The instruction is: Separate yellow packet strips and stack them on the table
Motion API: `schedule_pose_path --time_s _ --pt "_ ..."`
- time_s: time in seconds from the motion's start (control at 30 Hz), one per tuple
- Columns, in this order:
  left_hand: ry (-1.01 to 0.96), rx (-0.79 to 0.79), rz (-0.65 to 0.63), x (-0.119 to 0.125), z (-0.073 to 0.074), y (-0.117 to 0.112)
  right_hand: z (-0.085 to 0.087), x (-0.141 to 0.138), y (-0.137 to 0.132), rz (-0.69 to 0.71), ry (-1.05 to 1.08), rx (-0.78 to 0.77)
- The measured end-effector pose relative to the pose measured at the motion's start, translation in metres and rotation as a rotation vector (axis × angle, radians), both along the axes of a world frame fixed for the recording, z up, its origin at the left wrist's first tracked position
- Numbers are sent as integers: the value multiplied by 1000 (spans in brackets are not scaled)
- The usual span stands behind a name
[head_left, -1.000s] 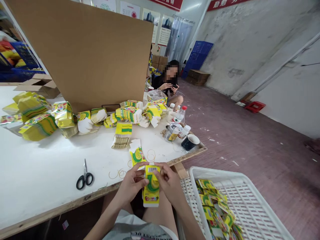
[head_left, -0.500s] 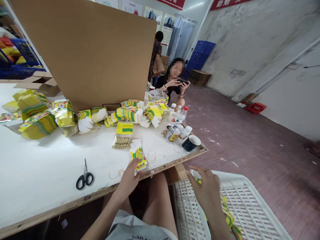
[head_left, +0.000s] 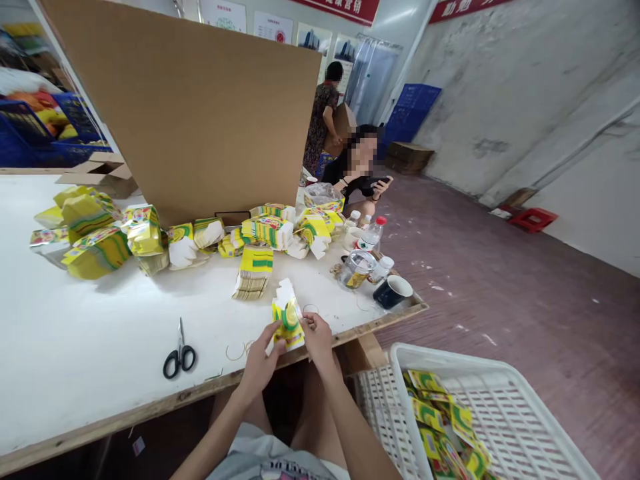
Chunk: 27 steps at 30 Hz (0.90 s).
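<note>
At the lower centre of the frame, a yellow printed carton (head_left: 289,321) is gripped along its left side by the left hand (head_left: 263,349), while its right edge is pinched by the right hand (head_left: 317,335). Its thin card could be creased by an uneven pull. At lower right, a white slatted basket (head_left: 460,360) is partly filled with similar cartons (head_left: 430,415); the dark mug's (head_left: 385,293) contents cannot be seen.

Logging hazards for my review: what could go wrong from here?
The dark mug stands near the table edge; a bump might topple it. The yellow carton, touched by left hand and right hand, could crease if pressed hard. The scissors lie loose near the left hand; a careless reach might nick a finger.
</note>
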State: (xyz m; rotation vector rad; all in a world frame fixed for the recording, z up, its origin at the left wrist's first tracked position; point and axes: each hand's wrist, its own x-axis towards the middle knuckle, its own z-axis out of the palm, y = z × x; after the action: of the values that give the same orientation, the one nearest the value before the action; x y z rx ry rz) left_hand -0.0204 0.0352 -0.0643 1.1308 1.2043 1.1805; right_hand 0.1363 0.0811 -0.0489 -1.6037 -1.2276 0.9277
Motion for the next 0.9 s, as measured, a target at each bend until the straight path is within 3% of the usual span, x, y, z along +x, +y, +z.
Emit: schedule_pose_path --time_s 0.1,0.27,0.43,0.6,0.9 --pt "-224 -48 52 2 12 2 11 8 -18 23 180 4" --pt "-521 -200 -148 10 40 -2 31 3 -53 82 395 -17" --pt "-671 -221 -255 11 62 -10 48 3 -68 103 440 -3" --pt "-659 -212 -235 14 74 -15 59 4 -76 100 380 1" --pt "-437 -112 -87 21 77 -20 62 4 -86 55 183 74"
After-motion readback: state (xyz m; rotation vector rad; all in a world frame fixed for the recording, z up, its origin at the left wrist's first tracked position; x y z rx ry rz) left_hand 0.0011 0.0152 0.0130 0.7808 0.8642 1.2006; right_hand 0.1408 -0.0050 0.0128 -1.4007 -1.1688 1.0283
